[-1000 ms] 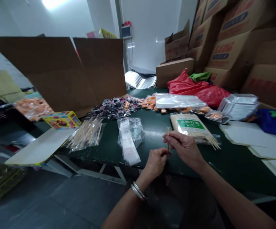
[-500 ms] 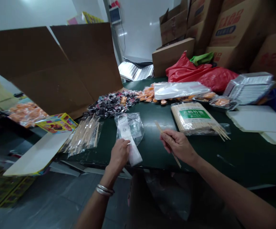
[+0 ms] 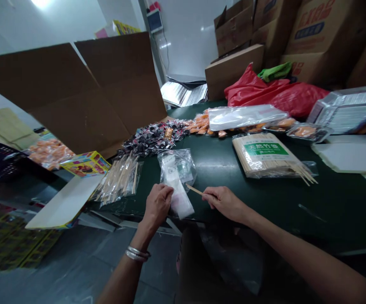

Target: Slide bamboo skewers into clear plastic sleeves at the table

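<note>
And there your right hand (image 3: 222,202) swallows the right end of the stick (image 3: 195,190), its tip lost inside your fingers! Over left, your left hand (image 3: 160,200) covers part of the white strip's (image 3: 180,200) left edge; whether you're pinching it, you can't tell, and its print is a blur. The fine lettering on the skewer pack (image 3: 255,158) is too small to read. Far right, stacked cartons (image 3: 311,31) are cut off up top; far left, the cardboard (image 3: 116,80) runs out of view.

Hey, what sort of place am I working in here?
Probably a small packing workshop: there are stacked cardboard boxes, a heap of small wrapped packets and a bagged bundle of thin sticks.
</note>
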The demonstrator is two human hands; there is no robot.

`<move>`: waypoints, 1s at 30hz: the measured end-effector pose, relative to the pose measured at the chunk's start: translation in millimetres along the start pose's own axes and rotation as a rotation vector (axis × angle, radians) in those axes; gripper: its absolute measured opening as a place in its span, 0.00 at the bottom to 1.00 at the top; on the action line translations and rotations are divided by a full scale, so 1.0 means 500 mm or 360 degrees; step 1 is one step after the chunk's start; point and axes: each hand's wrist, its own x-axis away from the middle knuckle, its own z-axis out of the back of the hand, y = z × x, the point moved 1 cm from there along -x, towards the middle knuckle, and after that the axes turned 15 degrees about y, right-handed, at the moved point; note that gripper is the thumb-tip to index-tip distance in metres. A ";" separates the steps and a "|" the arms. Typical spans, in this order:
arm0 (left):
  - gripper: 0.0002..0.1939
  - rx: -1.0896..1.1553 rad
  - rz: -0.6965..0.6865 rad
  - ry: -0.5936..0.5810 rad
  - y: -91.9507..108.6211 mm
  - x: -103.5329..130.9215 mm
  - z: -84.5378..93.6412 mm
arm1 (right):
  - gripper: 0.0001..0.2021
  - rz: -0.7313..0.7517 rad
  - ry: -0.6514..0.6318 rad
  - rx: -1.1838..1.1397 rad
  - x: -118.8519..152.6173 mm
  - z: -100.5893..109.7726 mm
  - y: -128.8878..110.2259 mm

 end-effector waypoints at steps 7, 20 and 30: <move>0.09 0.0226 0.0001 -0.0317 0.029 0.061 0.068 | 0.15 0.0268 -0.0099 0.0505 -0.015 -0.034 -0.020; 0.23 0.1509 0.2089 -0.0219 0.058 0.213 0.029 | 0.15 0.0553 -0.0392 0.1196 -0.043 -0.050 -0.039; 0.16 0.2021 0.2182 -0.0145 0.077 0.185 0.031 | 0.14 0.0614 -0.0757 0.0880 0.029 -0.032 -0.114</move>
